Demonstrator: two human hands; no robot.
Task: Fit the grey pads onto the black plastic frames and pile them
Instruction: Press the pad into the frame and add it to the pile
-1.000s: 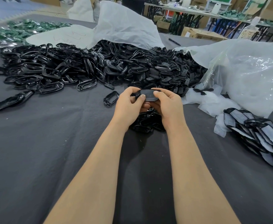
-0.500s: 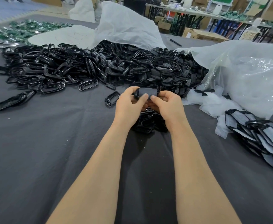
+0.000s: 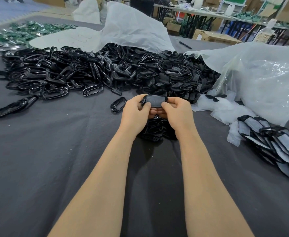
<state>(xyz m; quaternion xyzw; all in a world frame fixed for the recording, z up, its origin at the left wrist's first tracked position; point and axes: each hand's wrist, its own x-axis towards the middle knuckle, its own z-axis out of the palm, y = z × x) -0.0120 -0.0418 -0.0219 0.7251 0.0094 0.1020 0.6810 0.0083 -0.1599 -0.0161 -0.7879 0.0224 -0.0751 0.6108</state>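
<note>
A black plastic frame [image 3: 144, 100] with a grey pad [image 3: 154, 101] on its near face is held above the desk [image 3: 54, 159] between both hands. The frame's left end is gripped by the left hand [image 3: 135, 111], with the thumb on the near face and the fingers curled behind. The right end is gripped in the same manner by the right hand [image 3: 177, 111], its thumb pressed on the pad's lower right edge. Whether the pad is fully seated cannot be told.

Directly below the hands, a small pile of black parts [image 3: 154, 132] lies on the desk, partly hidden by the wrists. A single loose frame [image 3: 118, 105] lies just left of the left hand. A large heap of black frames [image 3: 71, 77] is spread across the far side of the desk and is partly covered by a white sack [image 3: 131, 28].

At the right edge, a row of finished frames [image 3: 277, 147] with grey pads is laid overlapping, near a clear plastic bag [image 3: 268, 79]. Green parts [image 3: 25, 31] lie at the far left, and a pen [image 3: 185, 45] lies beyond the heap.
</note>
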